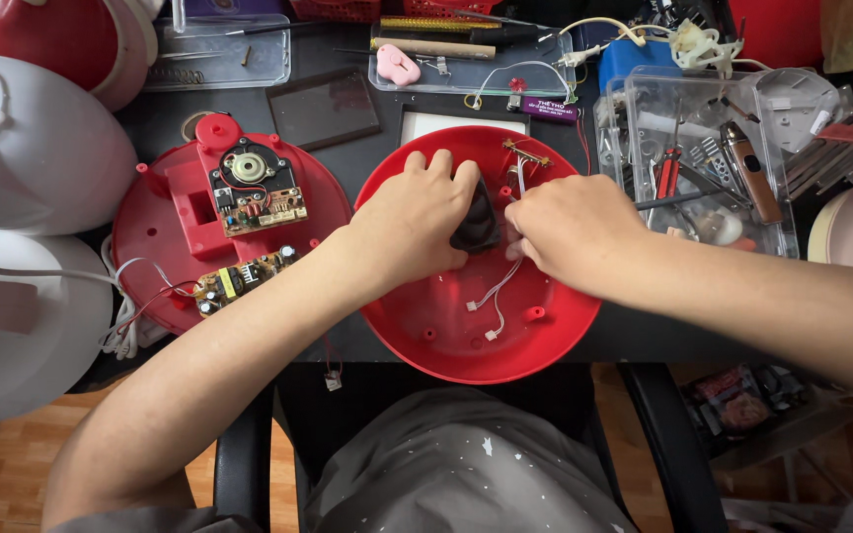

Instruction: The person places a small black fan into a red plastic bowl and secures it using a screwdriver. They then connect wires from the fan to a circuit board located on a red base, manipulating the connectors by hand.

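While a dark workbench (160,123) carries everything, the largest things on it are two white domed housings (12,148) along its left edge, one behind the other. Next in size is a round red shell (466,341) at the middle of the near edge, overhanging it slightly toward the person's lap. A second red round base (165,222) lies just to its left, bearing a circuit board with a copper coil (254,188); a smaller green circuit board (244,278) rests at that base's near rim. Toward the right edge stands a clear plastic tray (634,99) holding pliers and other small tools, and another clear tray (471,69) sits along the far edge.

Inside the red shell, near its far half, both hands meet over a small black part (476,219). Left hand (412,227) has its fingers curled together, clamped on the part's left side. Right hand (570,232) presses against the part's right side, fingers bent under and hidden, so I cannot tell their grip. Thin white wires (494,296) with small connectors trail from beneath the hands toward the shell's middle.
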